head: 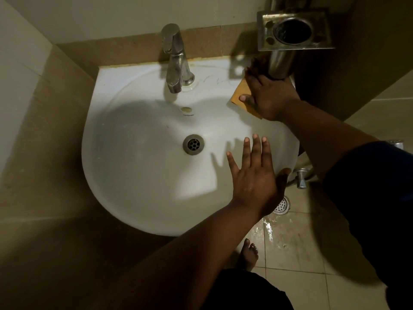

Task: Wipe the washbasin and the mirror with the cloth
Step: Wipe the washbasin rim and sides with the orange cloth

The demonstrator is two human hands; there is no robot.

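The white washbasin (134, 171) fills the middle of the view, its drain (193, 144) in the centre and a steel tap (176, 61) at the back. An orange cloth (241, 95) lies flat on the basin's back right rim. My right hand (266, 95) presses down on the cloth with straight fingers. My left hand (252, 175) rests flat with spread fingers on the basin's front right rim, thumb over the edge. No mirror is in view.
A steel wall holder (292, 30) with a metal cup (281, 63) hangs just above my right hand. Beige tiled walls close in on the left and back. Below right lie wet floor tiles (290, 238), a floor drain (282, 205), a small valve (301, 177) and my bare foot (249, 253).
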